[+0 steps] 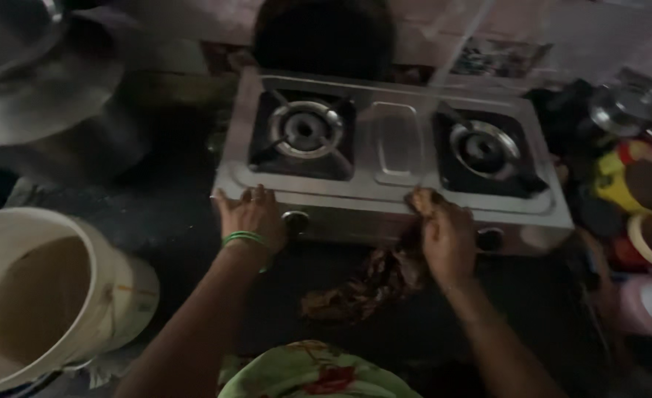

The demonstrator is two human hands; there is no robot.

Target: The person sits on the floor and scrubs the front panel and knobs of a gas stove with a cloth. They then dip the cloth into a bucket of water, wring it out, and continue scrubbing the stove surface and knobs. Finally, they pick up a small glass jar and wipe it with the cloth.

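One steel stove with two burners and two knobs sits on the dark desk just ahead of both hands; the left hand lies flat and released on its front left edge, a green bangle at the wrist, while the right hand is clenched on a brown cloth pressed to the front edge, the cloth hanging down between the arms. Left of the left arm stands one white bucket, beyond it steel pots, and right of the right hand crowd several jars.
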